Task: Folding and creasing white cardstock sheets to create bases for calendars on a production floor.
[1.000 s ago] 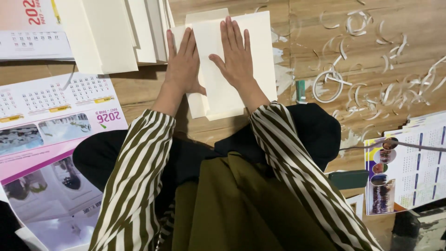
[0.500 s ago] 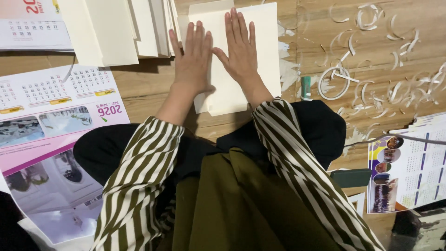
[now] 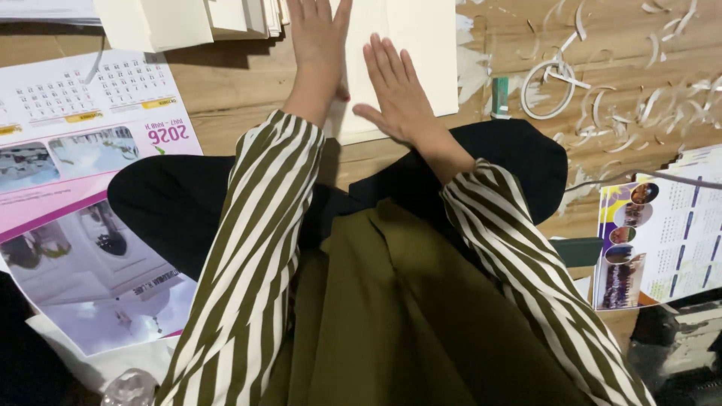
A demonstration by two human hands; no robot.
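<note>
Pressing flat on a cream sheet of card (image 3: 410,53), both hands are lying palm-down with fingers stretched out and released, gripping nothing; the spread palms are weighting the sheet so it is staying flush against the wooden desk (image 3: 241,90). The left hand (image 3: 320,34) is reaching farther up the sheet, its fingertips running out of view at the top edge, while the right hand (image 3: 398,94) is resting nearer the sheet's lower edge, the two just beside each other. A stack of similar cream sheets (image 3: 226,19) is sitting to the left, near at hand. Printed calendar pages (image 3: 83,143) are lying at the left, and curled paper trimmings (image 3: 639,98) are scattered to the right.
</note>
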